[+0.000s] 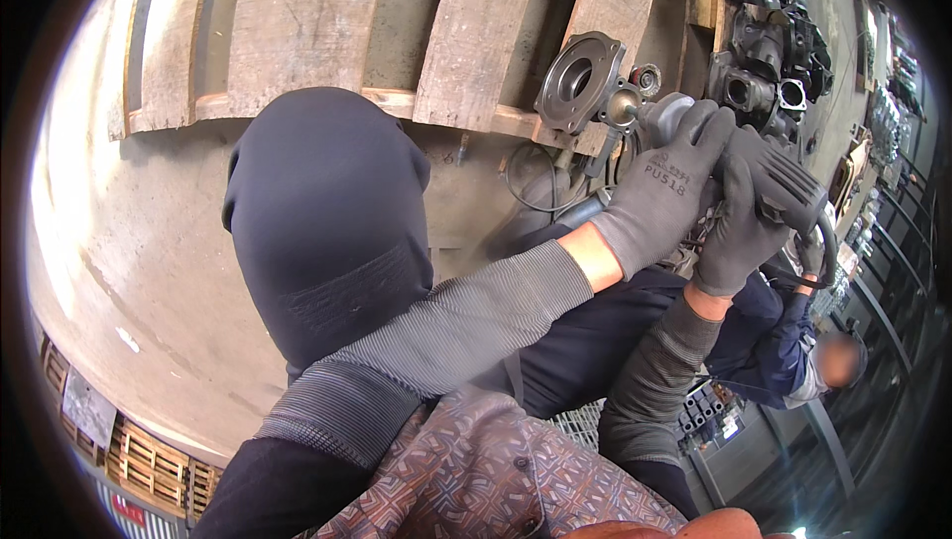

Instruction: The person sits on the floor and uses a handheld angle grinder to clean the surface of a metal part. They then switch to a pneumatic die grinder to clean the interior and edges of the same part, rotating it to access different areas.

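Observation:
My left hand (664,177), in a grey glove, is closed around the front end of a dark angle grinder (778,177). My right hand (739,232), gloved too, wraps the grinder's body from below. A round grey disc (666,118) at the tool's head lies close to a metal casting (623,108); whether they touch I cannot tell. The casting has a wide round flange (578,83) with a central bore, and it rests at the edge of a wooden pallet (486,28). A black power cord (828,251) curves from the grinder's rear end.
Dark metal castings (759,53) are grouped at the upper right. Another person (783,351) in navy clothing is close by on the right. A large rounded dark fabric form (327,212) fills the left middle. A thin cable (511,177) loops over the concrete floor (149,261).

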Demonstrator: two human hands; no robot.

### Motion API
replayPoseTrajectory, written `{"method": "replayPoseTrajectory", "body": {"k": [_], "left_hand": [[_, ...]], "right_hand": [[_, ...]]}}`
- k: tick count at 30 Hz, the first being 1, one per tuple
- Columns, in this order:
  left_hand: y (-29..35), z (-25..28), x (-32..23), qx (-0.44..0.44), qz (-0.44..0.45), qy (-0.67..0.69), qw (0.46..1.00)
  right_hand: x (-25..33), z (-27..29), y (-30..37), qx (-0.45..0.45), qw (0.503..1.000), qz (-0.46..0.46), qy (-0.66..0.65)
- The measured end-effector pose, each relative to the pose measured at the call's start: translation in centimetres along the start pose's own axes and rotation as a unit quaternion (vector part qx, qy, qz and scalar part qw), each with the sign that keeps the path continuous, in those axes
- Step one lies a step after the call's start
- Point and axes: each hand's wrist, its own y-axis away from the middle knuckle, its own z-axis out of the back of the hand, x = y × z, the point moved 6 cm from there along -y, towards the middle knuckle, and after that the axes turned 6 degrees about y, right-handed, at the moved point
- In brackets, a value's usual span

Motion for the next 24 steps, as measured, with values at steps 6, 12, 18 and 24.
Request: {"method": "replayPoseTrajectory", "body": {"k": [6, 12, 18, 24], "left_hand": [[0.1, 0.6, 1.6, -0.012, 0.038, 0.102, 0.994], [0.8, -0.1, 0.3, -0.01, 0.024, 0.096, 0.995], [0.4, -0.1, 0.5, -0.004, 0.034, 0.095, 0.995], [0.4, -0.4, -0.3, 0.008, 0.047, 0.052, 0.998]], "right_hand": [[-0.3, -1.6, 0.3, 0.035, 0.999, -0.025, 0.002], [0.0, 0.3, 0.4, 0.008, 0.999, -0.039, 0.0], [-0.5, 0.4, 0.2, 0.031, 0.999, -0.023, 0.004], [0.2, 0.9, 0.0, 0.004, 0.997, 0.012, 0.074]]}}
